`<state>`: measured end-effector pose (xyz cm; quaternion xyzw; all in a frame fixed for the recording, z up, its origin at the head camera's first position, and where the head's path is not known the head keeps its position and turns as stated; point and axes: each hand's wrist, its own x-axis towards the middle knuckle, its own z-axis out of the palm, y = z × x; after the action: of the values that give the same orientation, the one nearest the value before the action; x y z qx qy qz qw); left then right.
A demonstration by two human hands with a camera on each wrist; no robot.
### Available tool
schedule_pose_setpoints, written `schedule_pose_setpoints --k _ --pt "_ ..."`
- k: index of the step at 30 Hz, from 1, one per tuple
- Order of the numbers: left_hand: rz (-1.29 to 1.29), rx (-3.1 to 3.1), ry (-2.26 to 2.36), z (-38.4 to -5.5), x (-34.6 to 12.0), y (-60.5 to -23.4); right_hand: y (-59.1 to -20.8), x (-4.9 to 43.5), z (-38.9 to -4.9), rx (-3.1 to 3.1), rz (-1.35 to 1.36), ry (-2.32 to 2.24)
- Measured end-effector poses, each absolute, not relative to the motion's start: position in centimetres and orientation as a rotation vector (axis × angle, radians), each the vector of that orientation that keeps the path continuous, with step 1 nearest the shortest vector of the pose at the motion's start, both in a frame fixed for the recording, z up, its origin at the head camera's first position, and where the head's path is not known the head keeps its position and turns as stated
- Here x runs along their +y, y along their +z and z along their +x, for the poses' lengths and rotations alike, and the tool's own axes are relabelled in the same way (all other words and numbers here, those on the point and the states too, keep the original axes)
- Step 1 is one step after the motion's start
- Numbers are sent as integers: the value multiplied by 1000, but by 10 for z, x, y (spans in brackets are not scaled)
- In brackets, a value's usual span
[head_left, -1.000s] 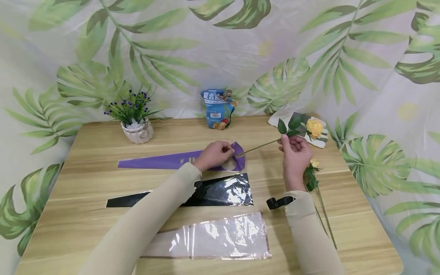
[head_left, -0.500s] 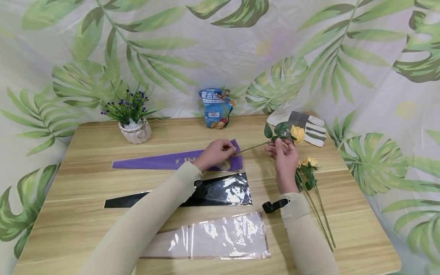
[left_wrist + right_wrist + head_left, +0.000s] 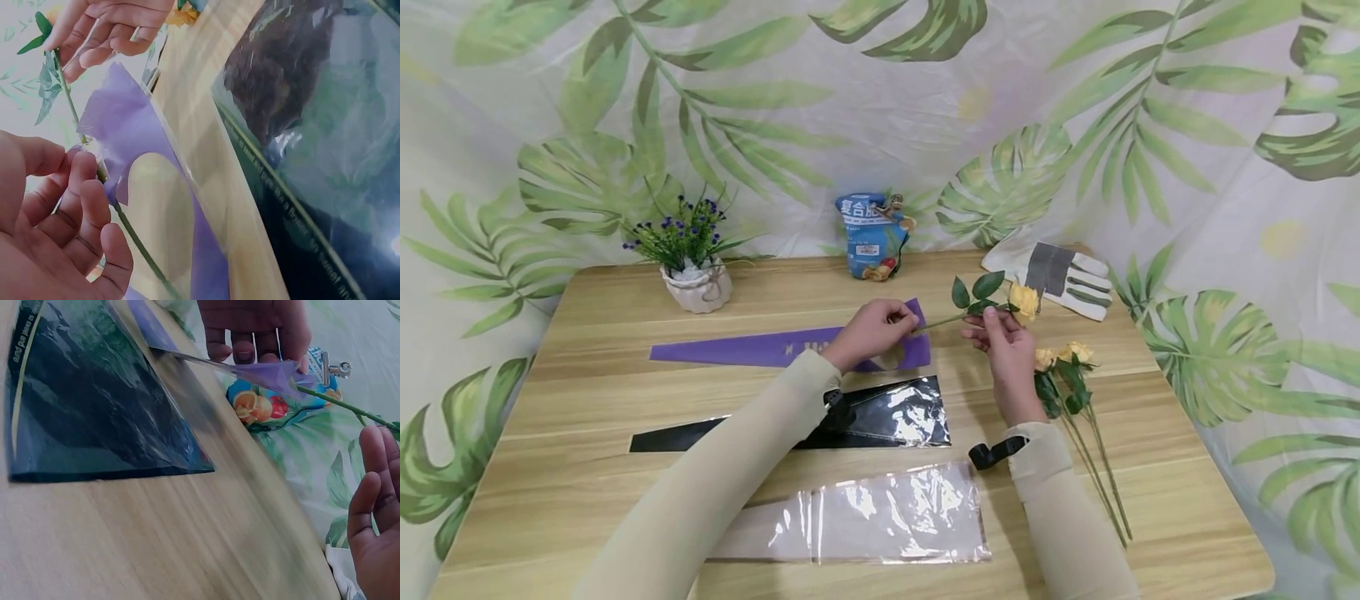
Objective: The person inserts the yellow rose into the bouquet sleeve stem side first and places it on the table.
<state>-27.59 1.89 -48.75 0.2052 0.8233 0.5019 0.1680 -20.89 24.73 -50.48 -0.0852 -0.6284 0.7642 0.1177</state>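
A yellow rose (image 3: 1024,302) with green leaves lies across my right hand (image 3: 1009,358), which pinches its stem just under the bloom. My left hand (image 3: 874,333) pinches the upper edge at the wide mouth of a purple flower sleeve (image 3: 737,350). In the left wrist view the green stem (image 3: 139,240) runs past the left fingertips and down behind the clear window of the purple sleeve. From the right wrist, the raised purple mouth shows around the stem. Part of the sleeve is hidden under the left hand.
Nearer me lie a black sleeve (image 3: 895,417) and a clear pinkish sleeve (image 3: 880,517). More yellow roses (image 3: 1075,353) rest at the right. Along the back stand a potted purple plant (image 3: 697,287), a blue bag (image 3: 872,242) and a work glove (image 3: 1060,279).
My right hand and the rose have moved left, sliding the stem further into the purple sleeve. The left hand stays at the sleeve's mouth.
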Motion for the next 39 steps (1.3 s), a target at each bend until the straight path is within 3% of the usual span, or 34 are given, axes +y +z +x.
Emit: schedule_pose_setpoints --k 16,21,39 --pt "447 2231 1649 -270 23 -475 -518 231 -203 -1918 -89 2142" --pt "409 2240 1675 -269 23 -475 -516 230 -202 -1945 -192 2074" --pt "474 2301 1653 -262 25 -473 -513 231 -198 -2058 -125 2006"
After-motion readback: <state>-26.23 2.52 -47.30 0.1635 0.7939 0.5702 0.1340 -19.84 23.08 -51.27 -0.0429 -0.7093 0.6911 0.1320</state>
